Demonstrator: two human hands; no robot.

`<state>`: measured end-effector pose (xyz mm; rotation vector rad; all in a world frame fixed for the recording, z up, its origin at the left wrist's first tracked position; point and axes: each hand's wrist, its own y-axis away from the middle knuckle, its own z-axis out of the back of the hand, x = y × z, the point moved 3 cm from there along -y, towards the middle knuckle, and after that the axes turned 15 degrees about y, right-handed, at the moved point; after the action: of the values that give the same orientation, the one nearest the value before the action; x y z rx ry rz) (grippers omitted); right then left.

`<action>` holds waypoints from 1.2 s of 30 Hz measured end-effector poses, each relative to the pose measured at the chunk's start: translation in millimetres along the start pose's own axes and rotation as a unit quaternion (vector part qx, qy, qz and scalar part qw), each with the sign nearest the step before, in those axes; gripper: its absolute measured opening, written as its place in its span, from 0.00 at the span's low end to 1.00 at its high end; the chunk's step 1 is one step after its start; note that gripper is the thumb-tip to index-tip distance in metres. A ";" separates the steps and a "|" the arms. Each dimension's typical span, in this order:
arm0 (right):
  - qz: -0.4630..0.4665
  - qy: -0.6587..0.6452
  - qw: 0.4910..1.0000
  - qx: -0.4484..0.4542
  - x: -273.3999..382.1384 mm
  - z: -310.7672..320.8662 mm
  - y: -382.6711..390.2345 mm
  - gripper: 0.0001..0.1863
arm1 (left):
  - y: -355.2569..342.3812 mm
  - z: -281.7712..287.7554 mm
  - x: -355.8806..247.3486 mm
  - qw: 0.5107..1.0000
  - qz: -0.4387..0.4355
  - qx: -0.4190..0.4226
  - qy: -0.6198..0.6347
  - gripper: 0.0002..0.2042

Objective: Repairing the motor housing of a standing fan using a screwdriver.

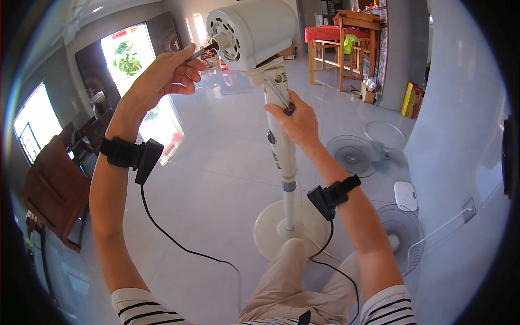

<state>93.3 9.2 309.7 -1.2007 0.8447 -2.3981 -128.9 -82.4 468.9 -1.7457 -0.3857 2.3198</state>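
In front of me stands a white pedestal fan with a bare motor housing [260,32]. A thin dark shaft [205,51] sticks out of the housing's slotted front. My left hand [170,76] has its thumb and forefinger closed about the shaft's tip, the other fingers loosely curled. Lower down, my right hand [297,120] grips a screwdriver [291,110] beside the fan's neck [275,100]. Its metal shank slants up and left across the neck, just below the housing. The right fingers are partly hidden. The round base [265,233] rests on the floor by my knees.
Fan guards [407,227] and transparent fan blades [353,156] lie on the floor to my right, near a white scale [405,195]. A white cord runs to a wall socket [469,210]. Wooden chairs [57,184] stand left; a wooden table [357,27] stands behind.
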 end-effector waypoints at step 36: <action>0.000 -0.036 0.999 -0.003 -0.2 -3.9 0.1 0.30 | 8.0 -14.1 -1.0 0.654 -0.405 -0.124 -0.626 0.05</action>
<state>90.3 10.6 307.7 -1.2816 0.8311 -2.3381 -115.2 -89.1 463.5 0.3996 -1.3449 2.2727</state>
